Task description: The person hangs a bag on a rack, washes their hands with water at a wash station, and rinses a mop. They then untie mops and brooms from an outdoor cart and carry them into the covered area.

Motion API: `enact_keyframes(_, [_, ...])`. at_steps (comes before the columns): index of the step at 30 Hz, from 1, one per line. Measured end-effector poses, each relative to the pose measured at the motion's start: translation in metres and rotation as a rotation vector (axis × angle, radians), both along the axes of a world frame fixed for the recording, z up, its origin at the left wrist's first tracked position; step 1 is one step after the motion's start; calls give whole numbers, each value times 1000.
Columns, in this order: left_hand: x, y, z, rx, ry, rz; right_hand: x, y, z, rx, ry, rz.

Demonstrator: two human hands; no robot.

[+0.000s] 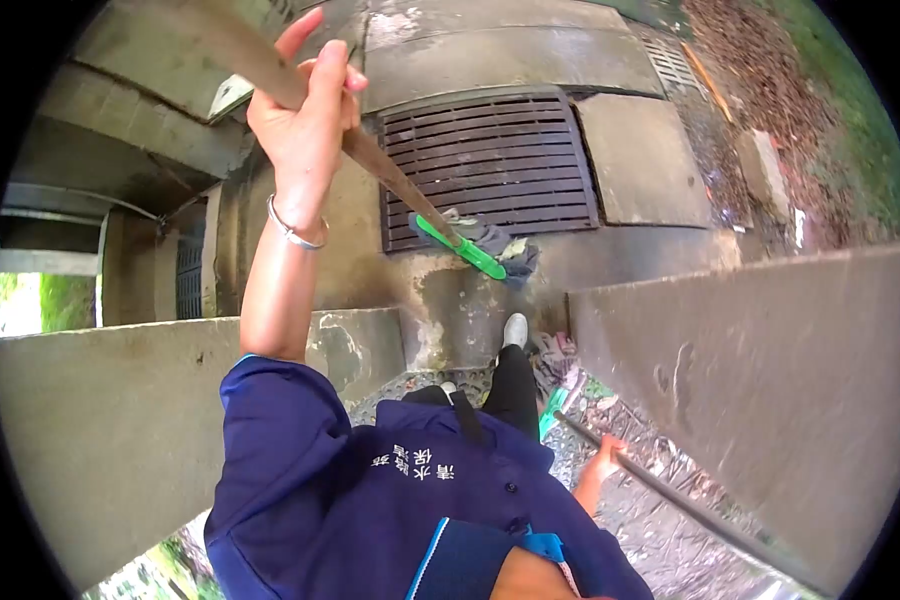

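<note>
At the upper left, my left hand [305, 130] is wrapped round the wooden pole [385, 172] of a mop, with one finger raised off it. The pole slants down to a green mop head [462, 248] with grey cloth strands, lying at the lower edge of a dark metal grate [490, 160]. Low on the right, my right hand [600, 465] grips the dark pole [685, 510] of a second mop. Its green head [552, 412] and pinkish-grey strands [555, 362] hang beside my leg, near the gravelly ground.
Low concrete walls flank me on the left [120, 415] and right [760, 370]. Ahead lie concrete slabs [640, 160] around the grate, with a smaller grate [667, 65] beyond. Brown leaf litter [770, 80] and grass [870, 130] border the upper right.
</note>
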State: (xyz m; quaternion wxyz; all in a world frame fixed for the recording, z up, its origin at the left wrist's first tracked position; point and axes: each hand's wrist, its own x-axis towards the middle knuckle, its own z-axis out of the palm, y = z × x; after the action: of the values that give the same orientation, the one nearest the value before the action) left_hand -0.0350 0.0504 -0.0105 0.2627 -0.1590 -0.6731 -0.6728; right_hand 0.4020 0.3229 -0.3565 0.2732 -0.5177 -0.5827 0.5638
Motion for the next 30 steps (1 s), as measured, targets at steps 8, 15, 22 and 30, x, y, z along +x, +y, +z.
enact_keyframes(8, [-31,-26,13,83,-13,54,1,6,-38,-132,57,-214])
enact_keyframes(15, [-50,-69,15,-25,-63,254,-36,13,-37,-55,-31,-166])
enact_keyframes(22, [-87,-166,12,55,-16,337,-115,8,-24,-68,-97,-58])
enact_keyframes(30, [-116,-285,6,-85,-46,448,-242,-16,-6,-58,-104,122])
